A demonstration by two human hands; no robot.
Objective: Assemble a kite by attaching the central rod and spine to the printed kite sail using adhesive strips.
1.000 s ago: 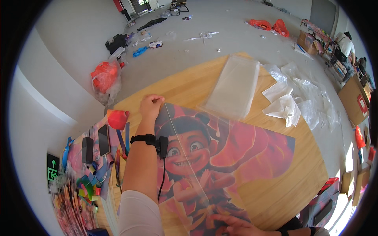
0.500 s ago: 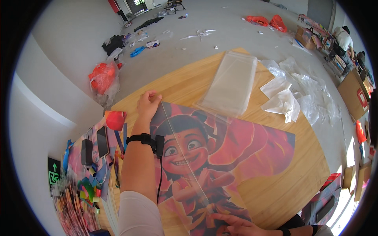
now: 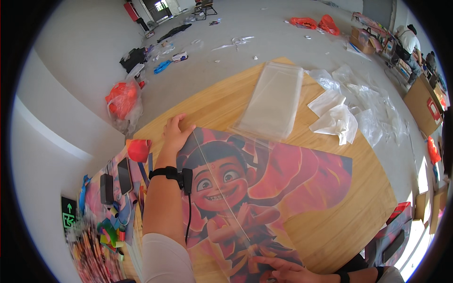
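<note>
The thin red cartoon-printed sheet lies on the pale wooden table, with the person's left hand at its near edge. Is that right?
Not quite: the head view shows the left hand at the far left corner of the thin red cartoon-printed sheet, which lies on the pale wooden table.

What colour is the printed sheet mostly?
The printed sheet is mostly red, with orange and dark areas; head view best.

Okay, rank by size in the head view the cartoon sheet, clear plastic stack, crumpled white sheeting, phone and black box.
Cartoon sheet
Clear plastic stack
Crumpled white sheeting
Phone and black box: too alike to rank
</note>
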